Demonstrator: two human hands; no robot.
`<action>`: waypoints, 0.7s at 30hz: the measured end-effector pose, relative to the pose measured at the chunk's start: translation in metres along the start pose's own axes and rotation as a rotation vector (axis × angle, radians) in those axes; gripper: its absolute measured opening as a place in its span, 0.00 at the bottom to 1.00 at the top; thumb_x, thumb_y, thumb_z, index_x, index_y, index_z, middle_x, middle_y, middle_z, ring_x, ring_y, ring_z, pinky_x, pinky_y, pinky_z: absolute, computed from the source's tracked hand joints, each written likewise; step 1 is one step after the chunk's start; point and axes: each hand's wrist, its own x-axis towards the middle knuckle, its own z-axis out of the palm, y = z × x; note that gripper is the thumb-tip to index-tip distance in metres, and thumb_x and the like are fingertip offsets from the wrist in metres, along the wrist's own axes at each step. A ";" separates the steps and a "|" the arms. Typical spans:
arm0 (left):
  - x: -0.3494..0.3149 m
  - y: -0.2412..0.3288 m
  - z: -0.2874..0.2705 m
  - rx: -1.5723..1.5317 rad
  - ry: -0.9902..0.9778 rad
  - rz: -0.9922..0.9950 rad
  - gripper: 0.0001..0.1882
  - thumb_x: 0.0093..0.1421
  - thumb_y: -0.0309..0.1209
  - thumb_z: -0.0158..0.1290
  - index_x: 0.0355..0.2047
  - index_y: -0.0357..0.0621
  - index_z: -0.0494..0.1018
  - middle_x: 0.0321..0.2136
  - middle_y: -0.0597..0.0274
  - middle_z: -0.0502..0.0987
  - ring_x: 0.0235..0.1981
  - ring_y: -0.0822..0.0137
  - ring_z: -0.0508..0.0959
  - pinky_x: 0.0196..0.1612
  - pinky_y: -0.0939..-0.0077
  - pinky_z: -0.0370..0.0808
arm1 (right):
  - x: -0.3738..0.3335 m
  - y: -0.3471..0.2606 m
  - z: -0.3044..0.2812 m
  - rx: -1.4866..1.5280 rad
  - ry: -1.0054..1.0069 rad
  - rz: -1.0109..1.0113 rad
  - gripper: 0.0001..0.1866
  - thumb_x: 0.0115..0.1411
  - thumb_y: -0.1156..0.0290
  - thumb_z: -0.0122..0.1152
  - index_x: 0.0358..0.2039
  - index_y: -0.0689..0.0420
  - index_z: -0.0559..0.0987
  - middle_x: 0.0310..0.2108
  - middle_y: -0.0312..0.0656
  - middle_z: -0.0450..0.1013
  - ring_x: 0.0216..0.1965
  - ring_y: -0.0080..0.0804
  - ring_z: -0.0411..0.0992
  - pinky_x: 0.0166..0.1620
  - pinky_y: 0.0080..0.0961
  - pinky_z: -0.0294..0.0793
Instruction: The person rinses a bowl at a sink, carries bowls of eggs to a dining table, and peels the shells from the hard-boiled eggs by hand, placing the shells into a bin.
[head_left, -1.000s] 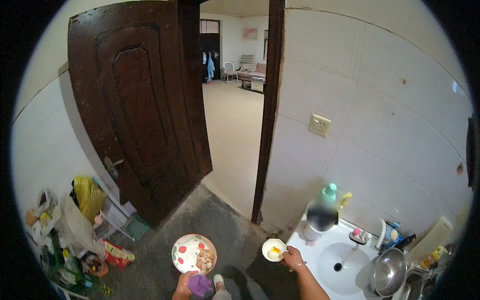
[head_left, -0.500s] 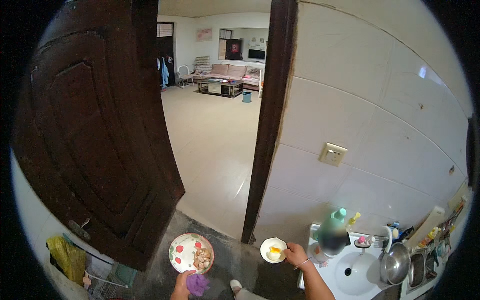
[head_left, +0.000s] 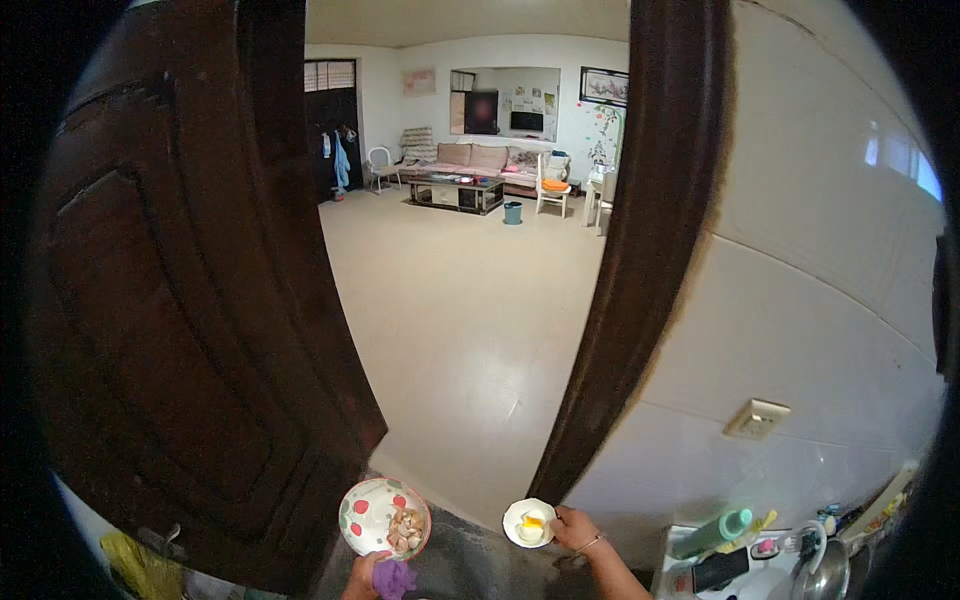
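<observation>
My left hand (head_left: pixel 367 575) grips the near rim of a white bowl (head_left: pixel 366 503) with a red edge and strawberry pattern. Brown broken pieces that look like eggshells (head_left: pixel 405 530) lie in its right side. A bunched purple cloth (head_left: pixel 394 578) hangs by the same hand, below the rim; whether the fingers also hold it I cannot tell. With my right hand (head_left: pixel 574 528) I pinch the right edge of a small white dish (head_left: pixel 512 516). A piece of egg (head_left: pixel 532 527) with orange-yellow yolk and white sits in it. Both vessels are held level over the doorway floor.
A dark wooden door (head_left: pixel 180 300) stands open at left, opposite a dark door frame (head_left: pixel 640 240). Beyond lie a pale floor (head_left: pixel 450 320), coffee table (head_left: pixel 455 195), sofa (head_left: pixel 470 155) and blue bin (head_left: pixel 512 213). Bottles (head_left: pixel 712 533) crowd the sink at lower right; a yellow bag (head_left: pixel 140 568) is lower left.
I have moved forward toward the doorway, and more of the room beyond shows. The sink and wall socket have shifted right and down in view. Both hands keep their holds.
</observation>
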 end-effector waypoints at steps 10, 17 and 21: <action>0.089 0.116 0.006 1.188 0.158 0.323 0.22 0.54 0.33 0.51 0.47 0.33 0.66 0.34 0.49 0.77 0.33 0.58 0.79 0.38 0.69 0.76 | 0.012 -0.025 -0.023 -0.073 0.196 0.224 0.18 0.54 0.59 0.50 0.27 0.66 0.70 0.26 0.63 0.69 0.32 0.61 0.70 0.33 0.46 0.68; 0.191 0.181 -0.017 0.394 0.303 -0.118 0.22 0.52 0.23 0.49 0.49 0.31 0.64 0.37 0.49 0.75 0.30 0.57 0.79 0.31 0.65 0.79 | -0.032 -0.087 -0.021 -0.046 0.443 0.403 0.16 0.53 0.63 0.52 0.24 0.67 0.70 0.21 0.62 0.67 0.27 0.63 0.68 0.30 0.43 0.68; 0.209 0.206 -0.004 0.357 0.243 -0.202 0.23 0.51 0.22 0.49 0.50 0.32 0.63 0.37 0.49 0.75 0.31 0.57 0.79 0.31 0.65 0.79 | -0.081 -0.062 -0.042 -0.029 0.585 0.522 0.09 0.53 0.70 0.53 0.27 0.65 0.70 0.21 0.54 0.68 0.24 0.46 0.69 0.28 0.37 0.67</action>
